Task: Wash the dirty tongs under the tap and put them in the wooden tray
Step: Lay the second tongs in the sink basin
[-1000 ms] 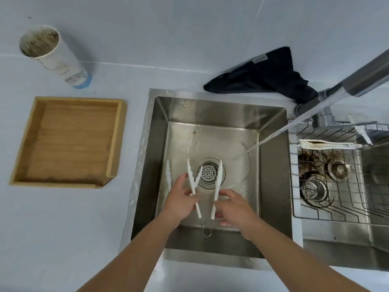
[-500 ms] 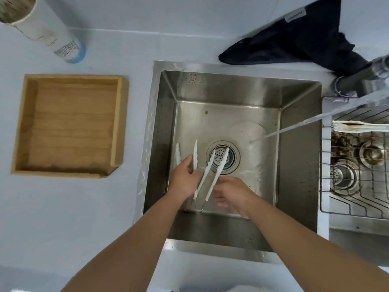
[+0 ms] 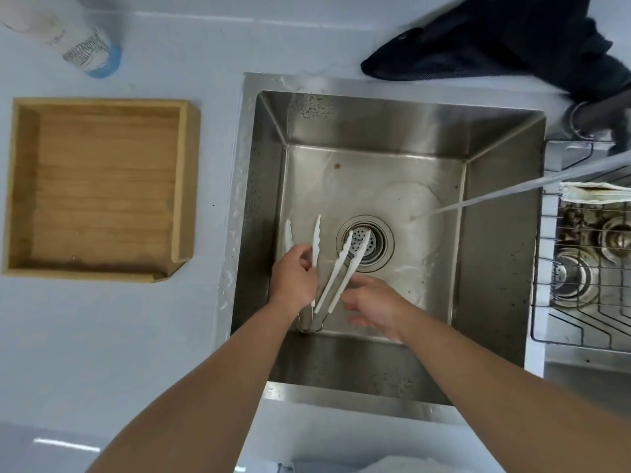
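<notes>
Two pairs of white tongs lie low in the steel sink (image 3: pixel 495 233), left of the drain (image 3: pixel 364 243). My left hand (image 3: pixel 293 279) grips the left tongs (image 3: pixel 317 240), whose arms stand apart and point away from me. My right hand (image 3: pixel 372 305) pinches the right tongs (image 3: pixel 338 274); their arms are squeezed close and their tips lie over the drain. A thin water stream (image 3: pixel 495 196) from the tap at the right edge hits the sink floor right of the drain, clear of both tongs. The wooden tray (image 3: pixel 102 189) sits empty on the counter to the left.
A dirty paper cup (image 3: pixel 85 46) lies at the back left. Behind the sink a dark cloth (image 3: pixel 495 46) is bunched up. A wire rack (image 3: pixel 587 268) covers a second basin holding strainers on the right, with a soiled rag (image 3: pixel 594 194) on it.
The right tongs' arms have closed together and swung so their tips rest over the drain. My left hand has shifted onto the left tongs. The view has dropped closer to the sink.
</notes>
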Motion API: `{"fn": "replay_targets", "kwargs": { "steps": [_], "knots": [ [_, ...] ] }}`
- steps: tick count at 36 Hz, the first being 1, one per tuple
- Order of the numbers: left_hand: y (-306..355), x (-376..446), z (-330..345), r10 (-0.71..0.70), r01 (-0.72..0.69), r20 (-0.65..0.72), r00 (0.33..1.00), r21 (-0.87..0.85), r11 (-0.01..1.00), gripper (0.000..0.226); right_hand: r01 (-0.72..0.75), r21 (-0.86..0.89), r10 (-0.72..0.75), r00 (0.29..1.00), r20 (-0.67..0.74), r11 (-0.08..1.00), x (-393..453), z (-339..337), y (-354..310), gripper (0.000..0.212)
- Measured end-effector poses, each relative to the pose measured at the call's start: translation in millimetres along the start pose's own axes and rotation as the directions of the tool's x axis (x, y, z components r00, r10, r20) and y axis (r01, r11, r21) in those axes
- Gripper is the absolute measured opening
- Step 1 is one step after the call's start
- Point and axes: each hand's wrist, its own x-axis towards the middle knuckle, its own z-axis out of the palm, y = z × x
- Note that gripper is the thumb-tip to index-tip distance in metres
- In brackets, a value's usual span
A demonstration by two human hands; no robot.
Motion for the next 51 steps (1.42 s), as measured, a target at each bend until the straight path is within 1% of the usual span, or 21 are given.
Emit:
{"fn": "replay_targets", "kwargs": {
  "steps": [2,8,15,20,25,29,32,33,38,41,44,46,51],
  "knots": [
    [-1,1,-1,0.009,-0.009,-0.007,1.0,0.026,1.0,0.039,-0.004,-0.007,0.004,1.0,0.007,1.0,2,1,2,0.039],
    [2,-1,-4,0.005,-0.005,0.003,1.0,0.057,0.998,0.033,-0.015,-0.017,0.015,1.0,0.013,1.0,6,1,4,0.04],
    [8,-5,-7,0.032,-0.032,0.007,0.999,0.082,0.996,0.023,-0.029,-0.007,0.029,1.0,0.011,1.0,5,-1,2,0.032],
    [11,-9,-11,0.023,-0.025,0.029,0.999,0.078,0.997,0.019,-0.02,0.018,0.02,1.0,0.022,1.0,2,-5,2,0.039],
    [9,-10,-15,-0.013,0.011,0.031,0.999,0.059,0.998,0.025,-0.01,0.072,0.008,1.0,0.023,0.997,-14,-14,-6,0.031],
    [9,-15,-18,-0.042,0.041,0.04,0.998,0.027,0.999,0.03,0.004,0.17,-0.004,1.0,0.001,0.986,-15,-28,-6,0.014],
    [10,-20,-20,-0.059,0.061,0.058,0.997,-0.047,0.997,0.031,0.005,0.274,0.007,0.999,-0.044,0.962,-17,-39,-8,0.035],
    [9,-22,-20,-0.068,0.074,0.066,0.996,-0.086,0.994,0.031,0.009,0.295,0.006,0.999,-0.051,0.956,-19,-42,-10,0.038],
    [9,-33,-25,-0.12,0.135,0.075,0.99,-0.248,0.959,0.029,0.048,0.353,-0.023,0.997,-0.076,0.934,-39,-53,-14,0.036],
    [13,-44,-29,-0.14,0.197,0.163,0.977,-0.422,0.885,0.019,0.093,0.392,-0.059,0.993,-0.099,0.915,-56,-58,-16,0.031],
    [20,-60,-36,-0.113,0.237,0.242,0.964,-0.578,0.781,0.021,0.151,0.424,-0.109,0.987,-0.122,0.893,-76,-65,-16,0.035],
    [24,-69,-40,-0.095,0.244,0.261,0.961,-0.63,0.737,0.024,0.182,0.442,-0.131,0.981,-0.144,0.878,-88,-70,-15,0.039],
    [33,-95,-42,-0.041,0.219,0.261,0.964,-0.704,0.676,0.027,0.284,0.481,-0.207,0.956,-0.207,0.829,-126,-84,-8,0.039]
  ]
}}
